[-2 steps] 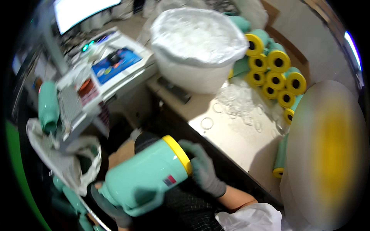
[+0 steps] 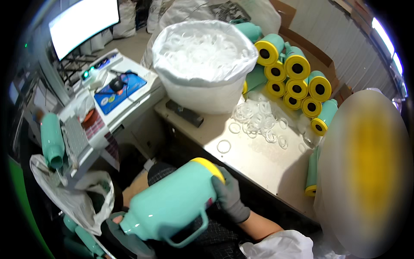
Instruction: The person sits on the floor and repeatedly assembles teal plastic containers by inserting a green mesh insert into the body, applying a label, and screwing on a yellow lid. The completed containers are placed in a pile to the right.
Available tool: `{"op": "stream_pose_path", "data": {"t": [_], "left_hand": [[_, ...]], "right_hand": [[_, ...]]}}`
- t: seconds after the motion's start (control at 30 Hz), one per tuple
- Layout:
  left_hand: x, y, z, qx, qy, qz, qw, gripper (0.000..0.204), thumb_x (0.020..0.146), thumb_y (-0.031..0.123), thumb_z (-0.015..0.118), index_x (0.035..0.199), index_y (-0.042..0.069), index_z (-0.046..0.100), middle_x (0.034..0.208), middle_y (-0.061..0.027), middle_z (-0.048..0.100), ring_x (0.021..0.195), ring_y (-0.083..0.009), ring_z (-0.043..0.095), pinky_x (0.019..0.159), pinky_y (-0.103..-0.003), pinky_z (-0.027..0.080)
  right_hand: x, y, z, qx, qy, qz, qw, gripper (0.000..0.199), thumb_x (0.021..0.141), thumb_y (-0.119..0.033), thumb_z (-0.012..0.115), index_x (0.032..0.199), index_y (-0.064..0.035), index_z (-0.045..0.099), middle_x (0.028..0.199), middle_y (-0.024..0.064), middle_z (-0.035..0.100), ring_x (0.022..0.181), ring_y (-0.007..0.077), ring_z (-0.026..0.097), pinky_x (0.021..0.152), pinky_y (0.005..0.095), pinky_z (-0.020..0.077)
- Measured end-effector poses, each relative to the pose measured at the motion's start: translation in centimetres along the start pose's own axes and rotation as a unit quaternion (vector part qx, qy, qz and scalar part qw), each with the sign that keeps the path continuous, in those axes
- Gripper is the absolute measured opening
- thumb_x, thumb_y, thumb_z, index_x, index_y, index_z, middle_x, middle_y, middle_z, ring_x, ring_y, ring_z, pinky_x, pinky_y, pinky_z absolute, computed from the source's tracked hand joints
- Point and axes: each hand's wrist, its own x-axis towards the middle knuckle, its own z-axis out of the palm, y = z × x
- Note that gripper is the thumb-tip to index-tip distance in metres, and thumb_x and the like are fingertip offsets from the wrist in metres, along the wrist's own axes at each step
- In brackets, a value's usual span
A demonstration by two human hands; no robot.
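A mint-green thermos flask shell (image 2: 172, 200) with a yellow base ring and a loop handle lies tilted across my lap. Its narrow neck points to the lower left, and the handle hangs on the near side. My left hand (image 2: 127, 237), in a dark grey glove, is closed around the neck end. At the other end my right hand (image 2: 230, 196), gloved too, grips the body beside the yellow ring, thumb on the green side. The fingers beneath the shell are hidden.
White rings (image 2: 256, 118) lie on the pale table (image 2: 246, 159), beside a large white sack (image 2: 198, 90) full of such rings. Stacked yellow-based shells (image 2: 297, 67) stand behind. A desk with a monitor (image 2: 84, 26) is at left, a white bag (image 2: 73, 203) below. Something blurred fills the right edge.
The shell has turned about its length, so its handle now swings further right and its side label is mostly covered. My right hand's fingers have closed onto the base end. The view has shifted slightly.
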Motion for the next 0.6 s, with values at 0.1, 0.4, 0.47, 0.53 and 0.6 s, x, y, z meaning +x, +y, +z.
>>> {"op": "stream_pose_path", "data": {"t": [0.1, 0.4, 0.47, 0.53, 0.6], "left_hand": [[-0.1, 1.8, 2.4, -0.117, -0.02, 0.015, 0.993, 0.062, 0.098, 0.041, 0.067, 0.142, 0.005, 0.043, 0.13, -0.0119, 0.052, 0.113, -0.0207, 0.056, 0.1, -0.036, 0.046], [4.0, 1.9, 7.7, 0.013, -0.168, 0.084, 0.982, 0.054, 0.077, 0.006, 0.064, 0.13, 0.0, 0.054, 0.127, -0.013, 0.048, 0.105, -0.0217, 0.054, 0.093, -0.037, 0.048], [4.3, 0.9, 6.9, 0.077, -0.157, 0.067, 0.982, 0.053, 0.075, 0.002, 0.06, 0.127, 0.001, 0.055, 0.126, -0.0128, 0.047, 0.103, -0.0209, 0.054, 0.091, -0.035, 0.049], [4.1, 1.3, 7.1, 0.063, -0.134, -0.017, 0.989, 0.042, 0.084, 0.006, 0.065, 0.125, 0.001, 0.057, 0.124, -0.0137, 0.052, 0.106, -0.0242, 0.055, 0.095, -0.039, 0.048], [3.8, 1.6, 7.1, 0.056, -0.122, -0.082, 0.988, 0.036, 0.099, 0.016, 0.069, 0.128, -0.003, 0.058, 0.132, -0.0189, 0.058, 0.119, -0.0309, 0.054, 0.103, -0.045, 0.045]], "right_hand": [[3.2, -3.0, -1.9, 0.261, 0.024, 0.049, 0.964, 0.058, 0.105, -0.044, 0.057, 0.139, 0.0019, 0.057, 0.121, 0.013, 0.069, 0.107, 0.021, 0.067, 0.094, 0.0341, 0.0566], [32.3, -12.9, -21.6, 0.313, 0.122, -0.219, 0.916, 0.039, 0.104, -0.039, 0.057, 0.135, -0.0156, 0.061, 0.134, 0.0081, 0.067, 0.119, 0.0285, 0.067, 0.099, 0.0475, 0.0594], [38.1, -17.9, -20.0, 0.532, 0.111, -0.106, 0.833, 0.041, 0.103, -0.037, 0.058, 0.138, -0.0143, 0.06, 0.135, 0.0105, 0.066, 0.12, 0.0309, 0.066, 0.096, 0.0495, 0.0613], [42.8, -20.7, -18.3, 0.581, 0.195, -0.059, 0.788, 0.042, 0.104, -0.034, 0.058, 0.14, -0.013, 0.059, 0.135, 0.0132, 0.065, 0.121, 0.0333, 0.066, 0.094, 0.0514, 0.0622], [43.9, -22.6, -16.4, 0.58, 0.266, 0.007, 0.77, 0.039, 0.105, -0.032, 0.057, 0.137, -0.0095, 0.061, 0.136, 0.018, 0.063, 0.122, 0.0351, 0.066, 0.091, 0.0529, 0.0637]]}}
